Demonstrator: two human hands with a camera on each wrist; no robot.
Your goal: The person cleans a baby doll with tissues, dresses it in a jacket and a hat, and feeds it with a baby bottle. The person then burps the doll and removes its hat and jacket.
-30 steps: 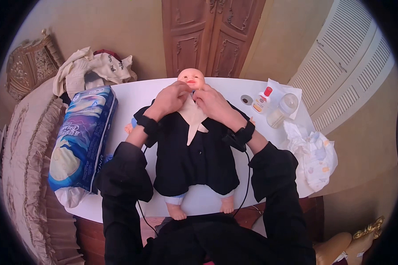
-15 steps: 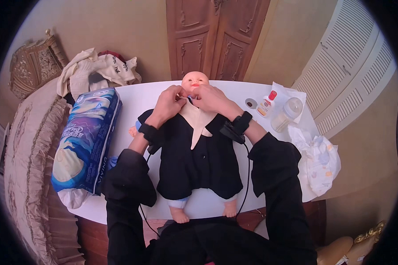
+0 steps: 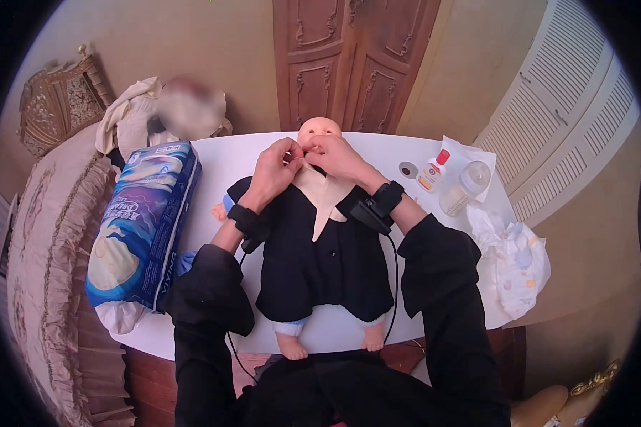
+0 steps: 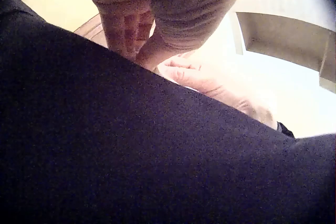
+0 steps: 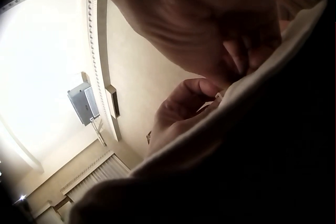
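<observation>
A baby doll (image 3: 319,128) lies on its back on the white table (image 3: 214,313), bare feet toward the person. It wears a black garment (image 3: 327,277) with a pointed cream collar (image 3: 322,196). At its neck my left hand (image 3: 278,171) pinches the collar's edge from the left. My right hand (image 3: 340,158) pinches it from the other side, covering the doll's mouth. Fingertips of both hands meet there; in the right wrist view the left hand (image 5: 181,111) shows beyond the cream edge. Dark cloth hides much of both wrist views.
A blue diaper pack (image 3: 146,220) lies along the table's left side. On the right are a red-capped bottle (image 3: 433,172), a baby bottle (image 3: 464,188) and a crumpled printed diaper (image 3: 513,263). Cables (image 3: 394,285) hang from both wrist cameras.
Both hands have stayed at the collar, their fingertips drawing closer together. The right hand has moved up over the doll's mouth. The head view has shifted slightly.
</observation>
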